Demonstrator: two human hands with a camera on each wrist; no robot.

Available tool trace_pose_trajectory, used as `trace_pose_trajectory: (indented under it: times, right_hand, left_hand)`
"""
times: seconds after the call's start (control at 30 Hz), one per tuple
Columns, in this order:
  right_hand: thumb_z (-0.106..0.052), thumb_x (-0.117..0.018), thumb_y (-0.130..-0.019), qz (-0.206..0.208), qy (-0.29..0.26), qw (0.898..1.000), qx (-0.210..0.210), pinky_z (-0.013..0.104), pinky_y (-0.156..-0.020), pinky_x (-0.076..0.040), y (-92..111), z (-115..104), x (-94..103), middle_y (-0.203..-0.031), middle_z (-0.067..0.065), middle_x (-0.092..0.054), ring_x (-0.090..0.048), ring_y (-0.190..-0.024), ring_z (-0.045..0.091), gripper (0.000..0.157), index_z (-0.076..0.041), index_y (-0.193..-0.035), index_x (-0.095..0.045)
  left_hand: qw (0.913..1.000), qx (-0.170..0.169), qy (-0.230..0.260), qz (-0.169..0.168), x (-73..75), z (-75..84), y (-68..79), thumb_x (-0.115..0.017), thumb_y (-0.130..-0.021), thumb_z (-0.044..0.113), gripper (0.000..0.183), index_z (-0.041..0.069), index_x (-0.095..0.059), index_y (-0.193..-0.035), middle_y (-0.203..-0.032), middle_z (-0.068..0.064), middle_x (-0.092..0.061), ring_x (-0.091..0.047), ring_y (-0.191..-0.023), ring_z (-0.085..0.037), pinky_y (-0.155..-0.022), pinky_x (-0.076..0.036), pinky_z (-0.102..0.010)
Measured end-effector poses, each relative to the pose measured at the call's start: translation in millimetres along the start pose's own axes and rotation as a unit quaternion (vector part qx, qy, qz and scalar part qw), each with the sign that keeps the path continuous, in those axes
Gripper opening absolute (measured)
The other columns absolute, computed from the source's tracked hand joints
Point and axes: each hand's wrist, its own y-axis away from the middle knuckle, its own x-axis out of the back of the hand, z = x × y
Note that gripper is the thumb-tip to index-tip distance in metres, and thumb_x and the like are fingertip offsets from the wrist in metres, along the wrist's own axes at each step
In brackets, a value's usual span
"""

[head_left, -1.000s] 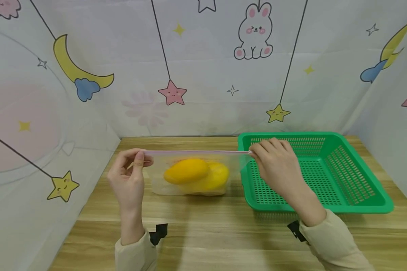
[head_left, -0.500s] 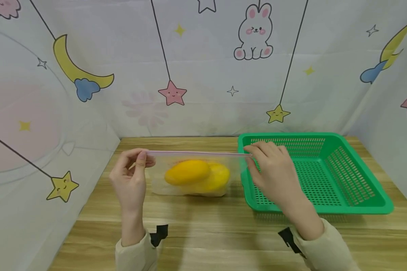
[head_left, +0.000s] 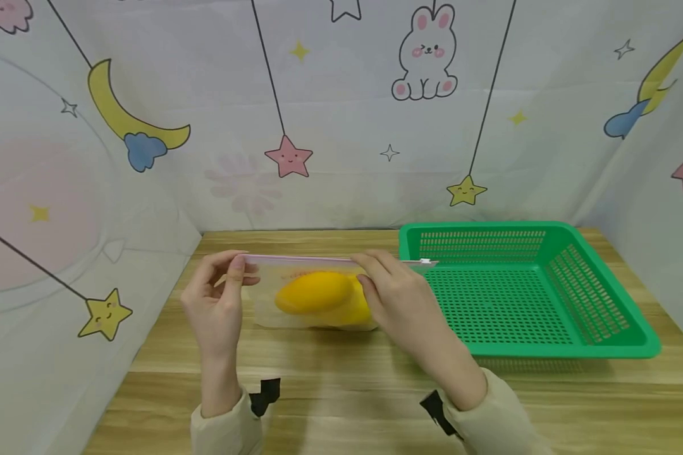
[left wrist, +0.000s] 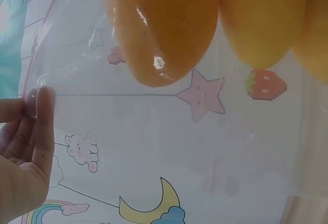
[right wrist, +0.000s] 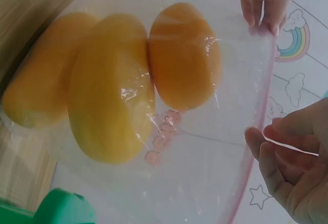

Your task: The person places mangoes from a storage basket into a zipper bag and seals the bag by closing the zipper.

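A clear zip bag (head_left: 267,303) with a pink top edge stands on the table, holding yellow-orange mangoes (head_left: 315,292). Three mangoes show through the plastic in the right wrist view, one of them the middle mango (right wrist: 113,90). At the bag's left top corner my left hand (head_left: 216,303) pinches the edge between thumb and fingers. My right hand (head_left: 401,297) has its thumb and fingertips at the top edge, right of the middle, and covers part of a mango. A small white slider (head_left: 425,261) sits at the edge's right end, apart from the right hand.
A green perforated basket (head_left: 615,351) stands at the right on the wood-grain table (head_left: 341,404), close to the bag's right end. A white printed cloth (head_left: 341,189) hangs behind and at both sides.
My right hand has moved left along the bag's top edge, away from the right corner, so the white slider now shows there. The left hand has stayed at its corner.
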Motion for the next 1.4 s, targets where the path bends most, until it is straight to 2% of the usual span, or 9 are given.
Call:
trace_pose_trajectory:
  times: [0.2, 0.4, 0.63, 0.87, 0.97, 1.2, 1.3, 1.4]
  right_hand:
    - [-0.006, -0.063, -0.091, -0.009, -0.024, 1.0, -0.001, 0.025, -0.069, -0.058, -6.7, -2.3, -9.1, -0.109, 0.008, -0.068, -0.067, -0.084, 0.018, 0.026, -0.004, -0.117, -0.064]
    - [-0.006, -0.062, -0.092, -0.01, -0.042, 0.999, -0.009, 0.019, -0.059, -0.051, -11.1, -4.2, -13.3, -0.097, 0.005, -0.067, -0.058, -0.07, 0.012, 0.016, -0.005, -0.107, -0.067]
    - [-0.009, -0.062, -0.092, -0.009, -0.044, 0.999, -0.02, 0.019, -0.059, -0.05, -14.7, -2.4, -13.0, -0.092, 0.004, -0.066, -0.057, -0.069, 0.011, 0.011, -0.005, -0.1, -0.069]
    - [-0.011, -0.062, -0.093, -0.023, -0.039, 0.998, -0.043, 0.018, -0.058, -0.05, -17.0, -1.0, -10.7, -0.09, 0.003, -0.065, -0.058, -0.07, 0.011, 0.009, -0.007, -0.094, -0.07]
    - [-0.012, -0.062, -0.093, -0.027, -0.041, 0.997, -0.051, 0.018, -0.06, -0.051, -17.0, -0.2, -8.9, -0.089, 0.003, -0.064, -0.058, -0.071, 0.012, 0.009, -0.007, -0.092, -0.069]
    - [-0.013, -0.06, -0.094, -0.025, -0.042, 0.997, -0.057, 0.018, -0.06, -0.051, -17.2, 4.2, -6.8, -0.086, 0.002, -0.063, -0.057, -0.07, 0.011, 0.013, -0.007, -0.087, -0.068]
    - [-0.013, -0.06, -0.094, -0.024, -0.039, 0.997, -0.057, 0.018, -0.058, -0.05, -16.6, 6.8, -5.9, -0.084, 0.002, -0.062, -0.055, -0.068, 0.01, 0.013, -0.007, -0.084, -0.067]
    - [-0.014, -0.061, -0.094, -0.027, -0.038, 0.997, -0.059, 0.018, -0.057, -0.048, -15.5, 10.6, -4.4, -0.083, 0.003, -0.062, -0.053, -0.067, 0.01, 0.015, -0.007, -0.082, -0.067]
  left_hand:
    - [1.0, 0.003, -0.006, -0.007, 2.6, 3.3, 1.9, -0.06, -0.091, -0.003, 0.012, -0.014, -0.066, -0.092, -0.08, 0.006, -0.067, -0.065, -0.066, -0.007, -0.054, -0.057, -0.017]
    - [0.9995, 0.006, -0.027, -0.016, 5.7, 7.2, 2.3, -0.06, -0.091, -0.002, 0.012, -0.011, -0.067, -0.093, -0.078, 0.006, -0.066, -0.063, -0.066, -0.006, -0.045, -0.052, -0.017]
    - [0.9987, 0.016, -0.045, -0.019, 5.7, 14.7, 7.4, -0.06, -0.091, -0.002, 0.012, -0.012, -0.067, -0.093, -0.078, 0.009, -0.066, -0.062, -0.067, -0.004, -0.04, -0.047, -0.015]
    - [0.9951, -0.012, -0.083, -0.053, 13.5, 22.8, 15.6, -0.063, -0.087, -0.008, 0.01, -0.006, -0.07, -0.093, -0.086, 0.013, -0.066, -0.06, -0.074, -0.004, -0.044, -0.047, -0.012]
    - [0.9912, -0.028, -0.104, -0.077, 16.7, 24.6, 18.1, -0.065, -0.084, -0.009, 0.012, -0.003, -0.071, -0.092, -0.088, 0.013, -0.067, -0.06, -0.078, -0.002, -0.049, -0.049, -0.011]
    - [0.9781, -0.063, -0.155, -0.124, 22.5, 25.9, 18.4, -0.065, -0.083, -0.009, 0.014, 0.001, -0.071, -0.091, -0.081, -0.009, -0.068, -0.059, -0.077, 0.005, -0.053, -0.05, -0.01]
    - [0.9691, -0.053, -0.187, -0.152, 24.4, 20.9, 19.8, -0.064, -0.087, -0.004, 0.01, 0.003, -0.071, -0.091, -0.082, -0.008, -0.069, -0.057, -0.075, 0.005, -0.055, -0.05, -0.011]
    - [0.9508, -0.021, -0.23, -0.207, 22.8, 9.9, 25.3, -0.064, -0.09, 0.004, 0.008, 0.007, -0.07, -0.094, -0.087, -0.003, -0.07, -0.061, -0.079, -0.001, -0.06, -0.054, -0.015]
